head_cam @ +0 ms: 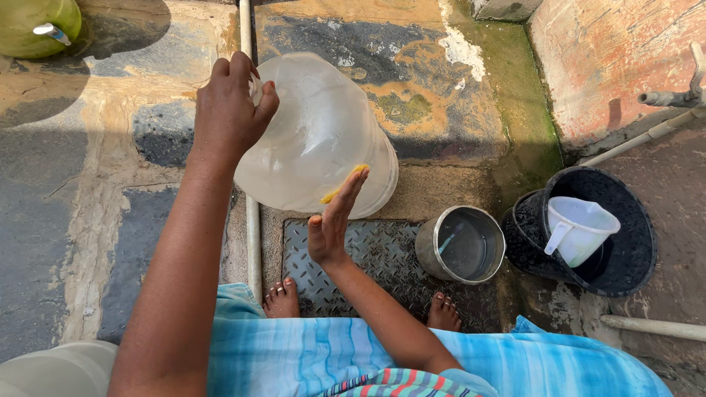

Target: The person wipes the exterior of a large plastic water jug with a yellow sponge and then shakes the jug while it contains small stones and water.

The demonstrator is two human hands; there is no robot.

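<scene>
- The left hand is gripping the neck end of a large clear plastic water jug, fingers clenched around it, holding the jug tilted above the wet concrete floor
- The right hand is pressing a small yellow scrubber against the jug's lower wall near its base, fingers stretched flat and together rather than curled
- The jug is hanging in the air just ahead of the bare feet, over the edge of a metal tread plate
- Judging from this, the scrubbing is going best with the left hand turning the jug bit by bit, so the flat palm is reaching fresh wall each pass
- Keeping the neck grip firm is mattering, since a wet jug is likely slippery
- A steel pot of water is standing just beside the right foot, and a black bucket holding a white plastic jug is sitting next to it, both within easy reach for rinsing
- A white pipe is running along the floor under the jug
</scene>
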